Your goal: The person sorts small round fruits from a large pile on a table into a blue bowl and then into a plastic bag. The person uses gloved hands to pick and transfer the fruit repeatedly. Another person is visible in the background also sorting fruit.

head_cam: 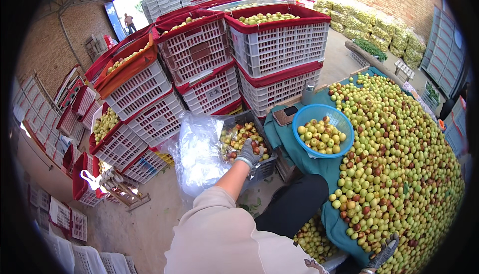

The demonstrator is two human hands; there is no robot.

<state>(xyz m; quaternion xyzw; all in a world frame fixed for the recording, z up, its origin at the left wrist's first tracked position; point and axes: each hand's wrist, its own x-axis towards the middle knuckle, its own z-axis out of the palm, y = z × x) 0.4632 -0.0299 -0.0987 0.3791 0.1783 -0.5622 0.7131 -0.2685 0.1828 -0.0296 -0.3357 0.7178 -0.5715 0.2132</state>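
Observation:
My left hand (pixel 249 153), in a grey glove, reaches down into a dark plastic crate (pixel 267 167) of mostly reddish-brown jujubes (pixel 239 139). Its fingers are among the fruit, and their undersides are hidden. Clear plastic film (pixel 200 150) drapes over the crate's left side. At the lower right, my right hand (pixel 385 253), also gloved, rests at the near edge of a broad heap of green and brown jujubes (pixel 396 169). Whether it has fruit beneath the fingers is hidden. A blue plastic colander (pixel 323 111) with paler jujubes stands between the hands on a teal cloth (pixel 312 169).
Stacked white crates with red liners (pixel 277 42) rise ahead. A phone (pixel 285 115) and a bottle (pixel 308 92) lie near the colander. More jujubes (pixel 316 240) fill a container below my knee. Filled net sacks (pixel 359 23) line the back wall. A person (pixel 130 23) stands in the doorway.

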